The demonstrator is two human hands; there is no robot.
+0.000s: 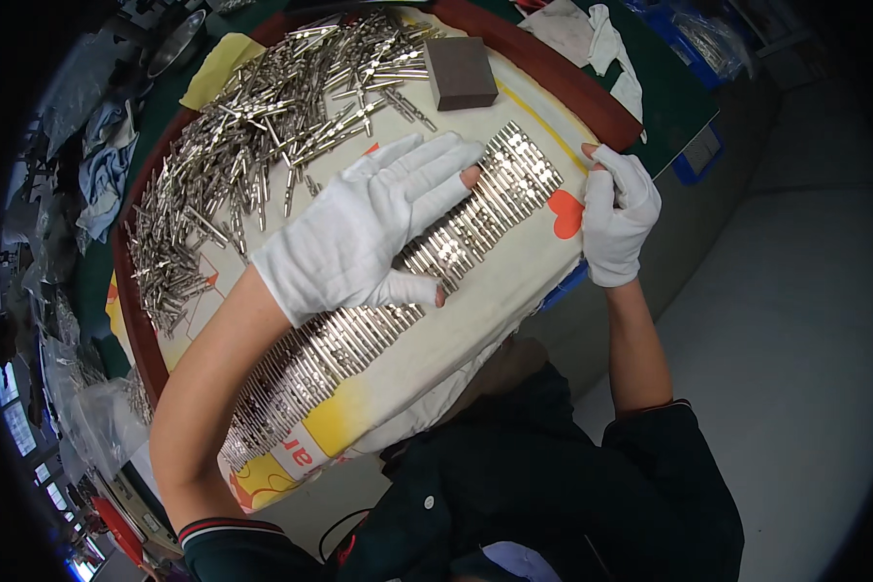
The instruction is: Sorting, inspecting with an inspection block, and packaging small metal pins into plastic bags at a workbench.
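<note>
My left hand [369,223], in a white glove with cut fingertips, lies flat with fingers spread on a long row of shiny metal pins [330,354] laid side by side across a cream cloth [475,310]. My right hand [619,215], also gloved, rests at the cloth's right edge next to the far end of the row [524,175], fingers curled over the edge. A loose heap of the same metal pins [252,136] lies beyond my left hand.
A brown sanding block [461,73] sits at the top of the cloth. A dark red rim [563,73] bounds the round work surface. White rags [601,39] lie on green matting behind. Plastic bags [87,407] are at the left.
</note>
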